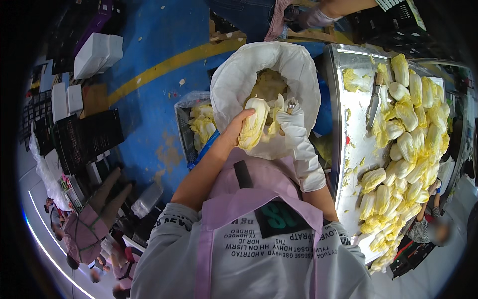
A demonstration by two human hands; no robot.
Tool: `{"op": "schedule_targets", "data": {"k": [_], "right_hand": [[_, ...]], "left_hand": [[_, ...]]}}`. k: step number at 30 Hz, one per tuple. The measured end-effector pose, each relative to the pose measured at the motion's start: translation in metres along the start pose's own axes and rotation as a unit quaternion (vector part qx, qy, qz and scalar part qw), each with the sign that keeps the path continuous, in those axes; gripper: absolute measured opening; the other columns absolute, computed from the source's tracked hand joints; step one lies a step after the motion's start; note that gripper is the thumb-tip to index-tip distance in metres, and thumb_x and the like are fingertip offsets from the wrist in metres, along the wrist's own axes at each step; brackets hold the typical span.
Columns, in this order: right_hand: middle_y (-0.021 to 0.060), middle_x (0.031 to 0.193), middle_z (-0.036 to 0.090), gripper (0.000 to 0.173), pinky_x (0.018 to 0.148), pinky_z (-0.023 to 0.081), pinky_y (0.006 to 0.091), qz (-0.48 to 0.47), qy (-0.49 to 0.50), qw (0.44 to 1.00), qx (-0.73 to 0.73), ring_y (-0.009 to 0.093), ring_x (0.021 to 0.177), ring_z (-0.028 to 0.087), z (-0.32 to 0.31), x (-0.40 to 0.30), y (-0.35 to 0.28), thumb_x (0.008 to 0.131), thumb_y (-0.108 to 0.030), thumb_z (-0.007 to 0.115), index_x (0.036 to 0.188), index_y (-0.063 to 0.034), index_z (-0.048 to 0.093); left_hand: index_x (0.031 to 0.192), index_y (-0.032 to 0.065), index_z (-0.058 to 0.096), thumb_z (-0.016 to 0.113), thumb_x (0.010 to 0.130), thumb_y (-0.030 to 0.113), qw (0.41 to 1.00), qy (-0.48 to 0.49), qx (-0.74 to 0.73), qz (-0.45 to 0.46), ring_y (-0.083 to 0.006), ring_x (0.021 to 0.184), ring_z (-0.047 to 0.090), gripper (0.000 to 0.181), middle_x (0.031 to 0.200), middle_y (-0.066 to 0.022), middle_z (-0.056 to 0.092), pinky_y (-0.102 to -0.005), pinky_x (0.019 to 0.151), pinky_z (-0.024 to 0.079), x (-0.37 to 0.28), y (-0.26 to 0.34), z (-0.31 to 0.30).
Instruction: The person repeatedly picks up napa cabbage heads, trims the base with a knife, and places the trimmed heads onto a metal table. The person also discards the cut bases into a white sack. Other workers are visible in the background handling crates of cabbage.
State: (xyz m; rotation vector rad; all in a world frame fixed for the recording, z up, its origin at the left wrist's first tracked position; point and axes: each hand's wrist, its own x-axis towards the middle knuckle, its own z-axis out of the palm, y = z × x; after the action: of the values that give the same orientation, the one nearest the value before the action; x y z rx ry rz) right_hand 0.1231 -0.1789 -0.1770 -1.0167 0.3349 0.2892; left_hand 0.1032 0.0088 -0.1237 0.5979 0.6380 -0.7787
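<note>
My bare left hand (241, 125) grips a napa cabbage (254, 121) over the mouth of a white-lined bin (231, 74). On my right hand (292, 121) is a white glove with a long cuff. Its fingers close around a hand tool (291, 106), of which a short metal part shows; the rest is hidden, so I cannot tell its exact kind. Pale loose cabbage leaves (276, 110) hang between the cabbage and the glove. Yellow-green leaf trimmings (269, 84) lie inside the bin.
To the right, a metal table (349, 149) bears many heaped napa cabbages (407, 145) and a wooden-handled knife (374, 101). A black crate (183, 130) of leaves stands left of the bin. Another person's gloved hand (317, 18) shows at the top. Foam boxes (91, 56) stand farther left.
</note>
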Motion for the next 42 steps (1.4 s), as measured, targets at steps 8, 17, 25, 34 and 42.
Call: {"op": "schedule_targets", "data": {"k": [8,17,25,34,42], "right_hand": [[0.0041,0.081,0.058,0.018,0.055,0.043,0.0268,-0.054,0.029,0.928,-0.367,0.012,0.067,0.054,0.022,-0.018,-0.033,0.083,-0.017,0.061,0.092,-0.0031,0.054],[-0.0052,0.068,0.047,0.025,0.041,0.036,0.0244,0.12,-0.133,0.969,-0.171,0.006,0.055,0.043,0.035,-0.03,-0.024,0.076,-0.02,0.068,0.093,-0.0108,0.052],[-0.0069,0.065,0.044,0.02,0.046,0.035,0.0226,0.04,-0.138,0.981,-0.134,0.005,0.055,0.04,0.016,-0.019,-0.013,0.074,-0.014,0.07,0.086,-0.0098,0.055],[-0.0068,0.066,0.045,0.019,0.049,0.035,0.0221,0.024,-0.084,0.987,-0.137,0.005,0.056,0.041,0.016,-0.014,-0.032,0.074,-0.013,0.07,0.086,-0.0091,0.056],[-0.0068,0.066,0.046,0.018,0.051,0.036,0.0215,-0.038,-0.031,0.978,-0.205,0.005,0.058,0.041,0.014,-0.011,-0.029,0.074,-0.013,0.071,0.086,-0.0084,0.058]], "left_hand": [[0.108,-0.0017,0.054,0.049,0.08,0.031,0.999,-0.01,-0.043,0.018,-0.0316,0.077,0.063,0.044,0.09,-0.0198,0.062,-0.0398,0.067,0.054,-0.009,0.019,-0.002],[0.113,0.002,0.051,0.062,0.082,0.03,0.979,0.072,0.157,0.112,-0.0138,0.08,0.059,0.043,0.095,-0.0055,0.059,-0.0288,0.067,0.049,-0.004,0.012,0.016],[0.111,0.0005,0.052,0.058,0.084,0.034,0.989,0.061,0.123,0.047,-0.0157,0.08,0.062,0.043,0.095,-0.0082,0.061,-0.0279,0.066,0.051,-0.003,0.015,0.01],[0.108,0.0002,0.054,0.051,0.087,0.04,0.999,-0.038,-0.013,-0.035,-0.0194,0.07,0.064,0.045,0.087,-0.0121,0.063,-0.0298,0.059,0.053,-0.008,0.01,-0.004],[0.115,0.0011,0.05,0.047,0.089,0.036,1.0,-0.018,0.008,-0.022,-0.0225,0.077,0.063,0.044,0.094,-0.0157,0.061,-0.0331,0.064,0.053,-0.018,0.013,-0.004]]}}
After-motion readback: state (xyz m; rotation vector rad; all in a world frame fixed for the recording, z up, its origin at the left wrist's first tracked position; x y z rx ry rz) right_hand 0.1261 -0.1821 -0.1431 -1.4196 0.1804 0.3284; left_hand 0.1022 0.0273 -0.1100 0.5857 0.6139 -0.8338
